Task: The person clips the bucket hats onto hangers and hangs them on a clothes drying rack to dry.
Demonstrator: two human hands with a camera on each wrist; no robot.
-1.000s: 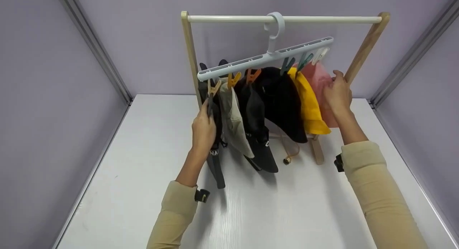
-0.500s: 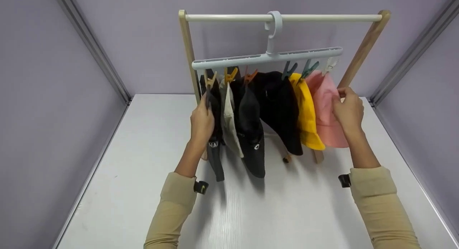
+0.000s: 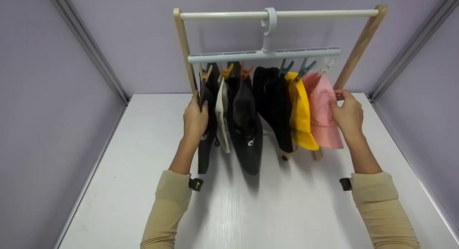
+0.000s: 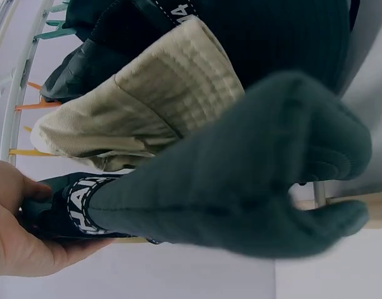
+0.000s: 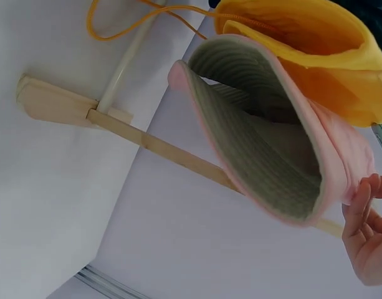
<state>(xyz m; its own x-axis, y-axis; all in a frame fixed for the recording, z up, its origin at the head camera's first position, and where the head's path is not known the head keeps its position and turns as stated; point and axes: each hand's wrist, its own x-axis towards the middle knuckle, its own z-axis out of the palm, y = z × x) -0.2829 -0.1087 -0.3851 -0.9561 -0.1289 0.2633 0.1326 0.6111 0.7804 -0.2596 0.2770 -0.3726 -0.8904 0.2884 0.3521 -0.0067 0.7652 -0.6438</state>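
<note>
The left hand (image 3: 195, 116) is clamped on the dark cap (image 3: 205, 134) at the hanger's (image 3: 263, 55) left end, while the right hand (image 3: 347, 114) pinches the pink cap (image 3: 321, 113) at its right end.

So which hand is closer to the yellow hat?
The right hand. It holds the pink hat, which hangs right beside the yellow hat. The left hand grips the dark cap at the far end, several hats away.

Six hats (image 3: 300, 113), six clips (image 3: 226, 71).
</note>
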